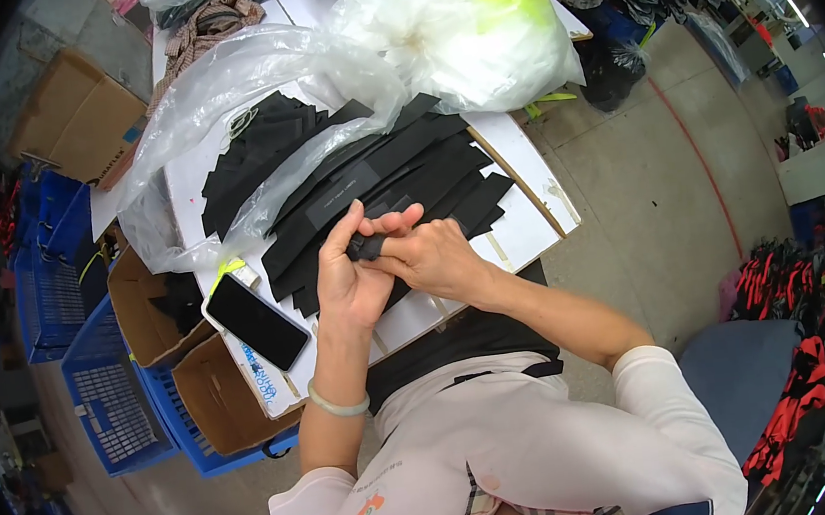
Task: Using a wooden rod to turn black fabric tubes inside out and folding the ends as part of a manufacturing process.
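My left hand (pixel 353 282) is palm up over the near edge of the table, its thumb raised and its fingers curled. A small dark folded piece (pixel 367 246), seemingly fabric, sits between its thumb and fingers. Closed on the same piece from the right is my right hand (pixel 438 258); its fingertips are partly hidden. Just beyond both hands lie many flat black fabric strips (pixel 374 176), overlapping in a spread pile, some with a small label on them. Another stack of black pieces (pixel 255 148) lies farther left, partly under clear plastic.
A phone (pixel 256 319) lies on the white table (pixel 548 188) at the left front corner. Clear plastic bags (pixel 449 32) cover the far side. Open cardboard boxes (pixel 221 393) and blue crates (pixel 116 399) stand left of the table. Black-and-red goods (pixel 798 388) are piled at right.
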Motion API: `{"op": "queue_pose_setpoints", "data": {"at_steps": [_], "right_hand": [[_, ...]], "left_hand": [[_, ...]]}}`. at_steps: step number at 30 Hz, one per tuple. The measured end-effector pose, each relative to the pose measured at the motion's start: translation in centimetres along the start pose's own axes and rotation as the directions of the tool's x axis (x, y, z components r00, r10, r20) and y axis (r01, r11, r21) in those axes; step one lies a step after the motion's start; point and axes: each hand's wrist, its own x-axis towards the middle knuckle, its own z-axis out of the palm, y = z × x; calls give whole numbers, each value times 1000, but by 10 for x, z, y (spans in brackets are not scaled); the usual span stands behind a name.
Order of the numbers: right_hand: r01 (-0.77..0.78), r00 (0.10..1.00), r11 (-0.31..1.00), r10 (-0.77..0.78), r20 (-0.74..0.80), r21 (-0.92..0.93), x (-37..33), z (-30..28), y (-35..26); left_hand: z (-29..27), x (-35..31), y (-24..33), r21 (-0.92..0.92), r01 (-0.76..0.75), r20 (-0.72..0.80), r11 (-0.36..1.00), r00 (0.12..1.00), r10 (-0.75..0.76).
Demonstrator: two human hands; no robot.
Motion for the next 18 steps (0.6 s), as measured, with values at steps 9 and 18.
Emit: {"op": "queue_pose_setpoints", "data": {"at_steps": [9, 18], "right_hand": [[-310, 831, 274, 543, 120, 910, -13, 2, -10], [-135, 965, 773, 245, -96, 620, -24, 21, -15]], "left_hand": [[-2, -2, -9, 154, -142, 24, 978, 990, 140], [-4, -3, -1, 238, -172, 60, 956, 985, 163]]}}
